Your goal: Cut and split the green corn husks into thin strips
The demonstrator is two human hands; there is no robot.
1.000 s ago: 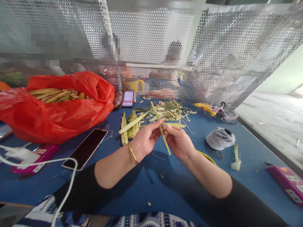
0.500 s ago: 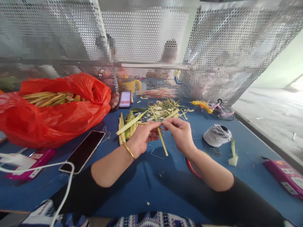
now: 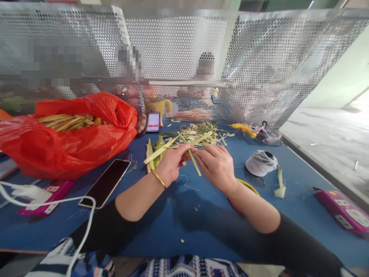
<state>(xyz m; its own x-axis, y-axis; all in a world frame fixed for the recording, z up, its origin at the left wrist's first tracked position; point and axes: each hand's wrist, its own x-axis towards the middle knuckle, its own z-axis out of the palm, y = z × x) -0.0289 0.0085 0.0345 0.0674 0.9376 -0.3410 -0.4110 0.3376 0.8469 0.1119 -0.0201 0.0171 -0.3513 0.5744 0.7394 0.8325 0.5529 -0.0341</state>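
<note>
My left hand point(image 3: 173, 159) is closed in a pinch on narrow yellow-green plant strips that cross each other. One plant strip point(image 3: 196, 165) slants down toward me from between the fingertips. My right hand point(image 3: 216, 165) meets the left at the crossing, thumb and fingers pressed together on the strips; the exact grip is partly hidden. Just beyond the fingers lies a heap of shredded plant pieces point(image 3: 207, 132). Wider leaf strips point(image 3: 160, 152) lie beside my left hand, partly behind it.
A red plastic bag point(image 3: 95, 154) of plant strips stands at left, near a phone point(image 3: 106, 182), a purple power strip point(image 3: 50, 198) and a white cable point(image 3: 90, 223). Rightward are a spool of white thread point(image 3: 261, 163), a yellow glue gun point(image 3: 243, 127) and another purple power strip point(image 3: 341, 211). A perforated metal screen point(image 3: 175, 46) rises behind.
My right hand has rolled over, its back now turned more upward and its fingers closer around the crossing. The slanting strip's lower end has moved up and shows shorter. The view has shifted slightly.
</note>
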